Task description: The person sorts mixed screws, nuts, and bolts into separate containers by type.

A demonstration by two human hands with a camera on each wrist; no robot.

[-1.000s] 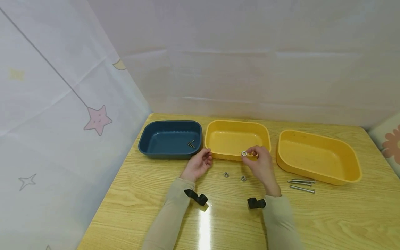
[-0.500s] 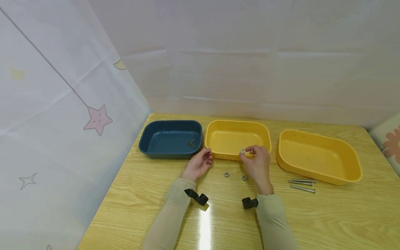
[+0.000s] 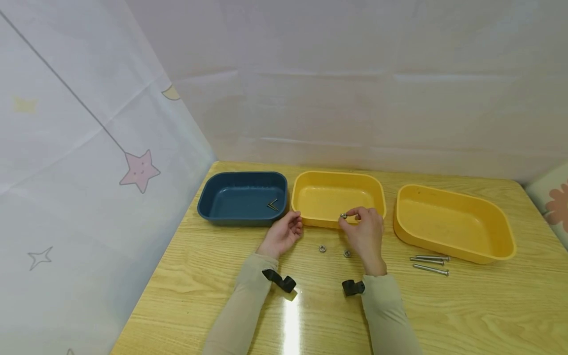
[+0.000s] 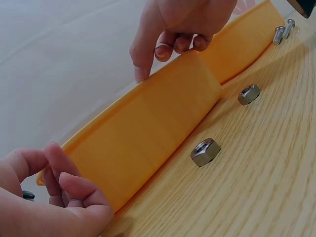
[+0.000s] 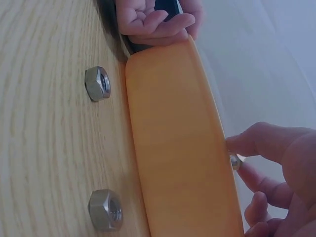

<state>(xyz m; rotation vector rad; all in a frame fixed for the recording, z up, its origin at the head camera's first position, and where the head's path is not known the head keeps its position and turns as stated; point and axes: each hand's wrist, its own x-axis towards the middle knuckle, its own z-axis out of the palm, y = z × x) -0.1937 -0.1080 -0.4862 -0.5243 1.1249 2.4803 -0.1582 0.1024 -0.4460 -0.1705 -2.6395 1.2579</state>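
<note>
Left of the pinched nut, a blue tray.

Desk yellow wood-grain; far-left-corner tray navy; middle tray, right tray both yellow; nuts silver; backdrop whitish, pink star.

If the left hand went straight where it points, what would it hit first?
Probably the middle yellow tray: its near left corner sits close by the left hand, perhaps touching it.
</note>
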